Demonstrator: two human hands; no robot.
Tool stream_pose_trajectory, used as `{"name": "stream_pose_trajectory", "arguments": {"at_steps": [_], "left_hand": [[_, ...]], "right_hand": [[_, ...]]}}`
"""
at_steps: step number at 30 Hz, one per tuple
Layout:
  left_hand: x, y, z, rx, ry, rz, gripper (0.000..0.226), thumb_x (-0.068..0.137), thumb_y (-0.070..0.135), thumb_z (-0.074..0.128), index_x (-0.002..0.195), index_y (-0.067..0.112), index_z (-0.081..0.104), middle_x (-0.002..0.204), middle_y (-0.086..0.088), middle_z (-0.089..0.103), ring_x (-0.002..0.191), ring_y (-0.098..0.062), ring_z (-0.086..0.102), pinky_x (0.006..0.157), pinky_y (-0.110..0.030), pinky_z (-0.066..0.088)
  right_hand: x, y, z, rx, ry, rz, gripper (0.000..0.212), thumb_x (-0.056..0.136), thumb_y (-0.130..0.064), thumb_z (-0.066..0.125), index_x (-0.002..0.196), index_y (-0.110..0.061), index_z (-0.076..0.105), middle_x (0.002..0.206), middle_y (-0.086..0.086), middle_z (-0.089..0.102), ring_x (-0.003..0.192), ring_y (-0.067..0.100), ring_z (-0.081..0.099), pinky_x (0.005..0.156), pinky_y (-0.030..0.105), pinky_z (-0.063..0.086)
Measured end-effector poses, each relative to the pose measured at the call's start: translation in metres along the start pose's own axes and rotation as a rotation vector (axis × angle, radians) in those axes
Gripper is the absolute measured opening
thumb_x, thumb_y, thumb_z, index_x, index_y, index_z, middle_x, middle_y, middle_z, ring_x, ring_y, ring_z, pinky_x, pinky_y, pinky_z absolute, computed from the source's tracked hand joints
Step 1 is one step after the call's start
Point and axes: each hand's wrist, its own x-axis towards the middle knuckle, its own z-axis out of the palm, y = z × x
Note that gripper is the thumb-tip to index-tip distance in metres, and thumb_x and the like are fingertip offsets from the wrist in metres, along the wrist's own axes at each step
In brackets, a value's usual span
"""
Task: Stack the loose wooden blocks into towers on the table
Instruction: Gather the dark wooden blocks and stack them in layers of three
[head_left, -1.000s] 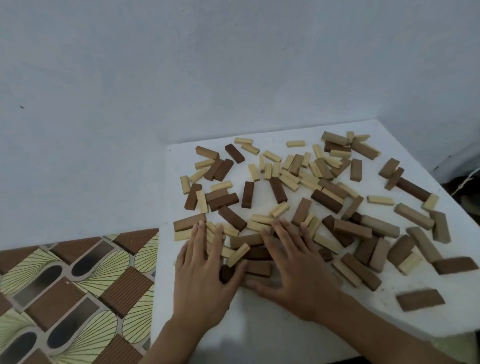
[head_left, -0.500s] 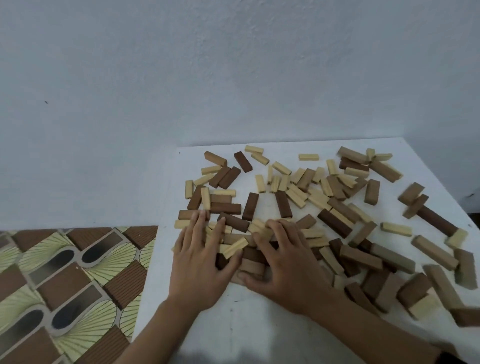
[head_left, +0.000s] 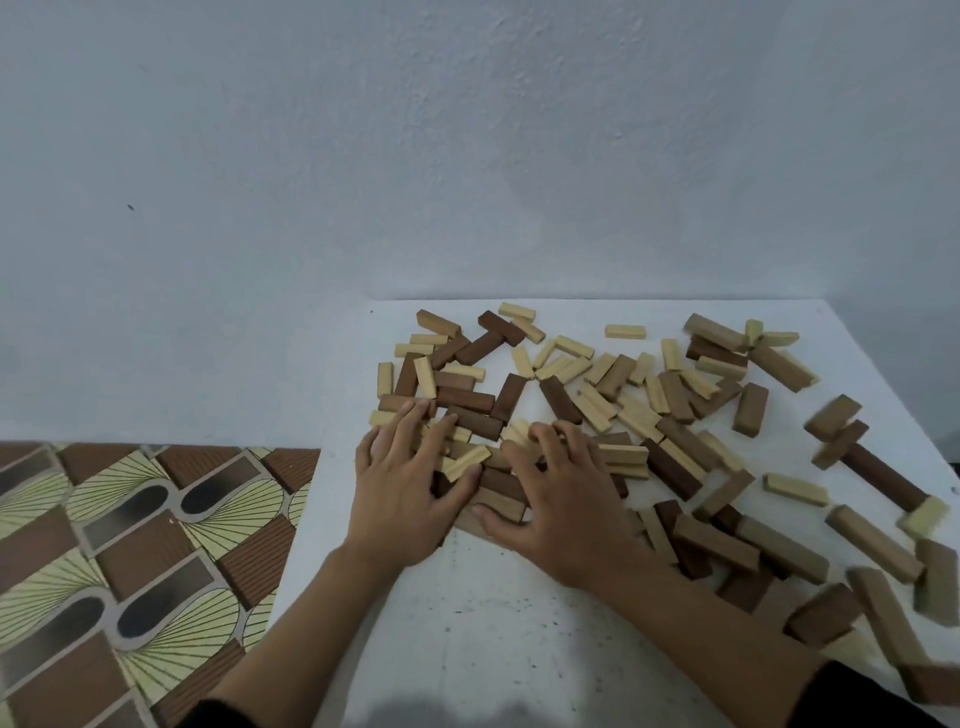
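Observation:
Several loose wooden blocks (head_left: 628, 410), pale, tan and dark brown, lie scattered flat over a white table (head_left: 498, 623). My left hand (head_left: 400, 488) lies palm down on blocks at the heap's near left, its fingers spread and fairly straight. My right hand (head_left: 558, 499) lies beside it with its fingers bent over a small cluster of blocks (head_left: 501, 488), thumb against the cluster's near side. Between the two hands sit a pale block and dark blocks. No tower stands anywhere on the table.
A pale blue wall rises right behind the table. To the left of the table lies a floor (head_left: 130, 571) patterned in brown and yellow. The table's left edge runs just beside my left forearm.
The view has tilted up a little, so the table sits lower in the frame. Both hands stay on the same cluster; my right fingers have bent more over the blocks.

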Motion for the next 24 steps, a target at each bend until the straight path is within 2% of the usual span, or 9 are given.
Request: {"name": "stream_pose_trajectory", "arguments": {"at_steps": [3, 6, 8, 10, 12, 14, 17, 21, 24], "left_hand": [[-0.003, 0.001, -0.007, -0.085, 0.021, 0.002, 0.062, 0.095, 0.073, 0.029, 0.142, 0.036, 0.047, 0.157, 0.012, 0.033, 0.147, -0.012, 0.027, 0.117, -0.038, 0.015], [-0.015, 0.002, -0.017, -0.081, 0.035, 0.012, 0.058, 0.095, 0.074, 0.031, 0.140, 0.040, 0.046, 0.155, 0.014, 0.036, 0.148, -0.011, 0.026, 0.117, -0.039, 0.015], [-0.027, 0.003, -0.019, -0.063, -0.047, 0.025, 0.067, 0.093, 0.078, 0.033, 0.152, 0.045, 0.030, 0.166, 0.012, 0.017, 0.155, -0.011, 0.003, 0.123, -0.040, 0.003], [-0.039, 0.002, -0.015, 0.019, -0.124, 0.084, 0.081, 0.090, 0.083, 0.032, 0.158, 0.048, 0.007, 0.169, 0.008, -0.007, 0.154, -0.014, -0.017, 0.125, -0.046, -0.004], [-0.042, 0.003, -0.012, 0.099, -0.135, 0.124, 0.086, 0.088, 0.087, 0.028, 0.157, 0.048, -0.004, 0.168, 0.003, -0.015, 0.154, -0.019, -0.021, 0.125, -0.050, -0.002], [-0.038, 0.003, -0.010, 0.116, -0.138, 0.109, 0.087, 0.086, 0.089, 0.025, 0.156, 0.050, -0.008, 0.168, 0.000, -0.018, 0.153, -0.021, -0.022, 0.125, -0.050, -0.002], [-0.029, 0.002, -0.009, 0.140, -0.147, 0.094, 0.084, 0.085, 0.091, 0.019, 0.153, 0.053, -0.013, 0.167, -0.002, -0.020, 0.154, -0.022, -0.021, 0.125, -0.051, -0.002], [-0.019, -0.005, -0.010, 0.140, -0.166, 0.093, 0.084, 0.084, 0.092, 0.017, 0.153, 0.054, -0.015, 0.168, -0.003, -0.018, 0.155, -0.022, -0.017, 0.125, -0.052, 0.001], [-0.013, -0.005, -0.014, 0.116, -0.167, 0.100, 0.087, 0.081, 0.094, 0.020, 0.152, 0.057, -0.014, 0.169, 0.000, -0.015, 0.155, -0.021, -0.015, 0.124, -0.051, 0.001]], "right_hand": [[0.003, 0.003, -0.005, 0.076, 0.025, 0.024, 0.055, 0.090, -0.068, 0.047, 0.118, -0.022, 0.061, 0.120, 0.002, 0.053, 0.121, 0.025, 0.046, 0.102, 0.044, 0.044], [-0.003, 0.011, -0.019, 0.126, 0.051, 0.036, 0.055, 0.092, -0.068, 0.046, 0.123, -0.024, 0.061, 0.126, -0.001, 0.053, 0.126, 0.020, 0.044, 0.109, 0.044, 0.039], [-0.015, 0.017, -0.023, 0.083, -0.022, 0.029, 0.068, 0.090, -0.076, 0.039, 0.135, -0.028, 0.054, 0.140, 0.001, 0.047, 0.139, 0.022, 0.034, 0.116, 0.050, 0.030], [-0.028, 0.020, -0.020, 0.019, -0.142, 0.015, 0.080, 0.087, -0.084, 0.029, 0.150, -0.035, 0.038, 0.157, 0.006, 0.031, 0.152, 0.027, 0.015, 0.122, 0.056, 0.011], [-0.035, 0.021, -0.014, -0.055, -0.212, -0.004, 0.086, 0.086, -0.089, 0.021, 0.157, -0.041, 0.021, 0.167, 0.010, 0.013, 0.155, 0.029, -0.003, 0.122, 0.058, -0.004], [-0.034, 0.019, -0.011, -0.107, -0.220, -0.004, 0.086, 0.087, -0.088, 0.015, 0.158, -0.040, 0.015, 0.168, 0.012, 0.006, 0.154, 0.030, -0.011, 0.120, 0.062, -0.005], [-0.023, 0.016, -0.011, -0.123, -0.228, 0.021, 0.086, 0.088, -0.087, 0.011, 0.159, -0.038, 0.013, 0.168, 0.014, 0.006, 0.153, 0.032, -0.015, 0.119, 0.065, -0.004], [-0.012, 0.017, -0.010, -0.124, -0.235, 0.014, 0.088, 0.086, -0.088, 0.012, 0.158, -0.039, 0.015, 0.166, 0.014, 0.009, 0.153, 0.033, -0.013, 0.118, 0.065, -0.003], [-0.005, 0.017, -0.012, -0.092, -0.214, 0.023, 0.092, 0.082, -0.092, 0.014, 0.157, -0.038, 0.023, 0.165, 0.012, 0.017, 0.154, 0.033, -0.005, 0.119, 0.064, 0.000]]}}
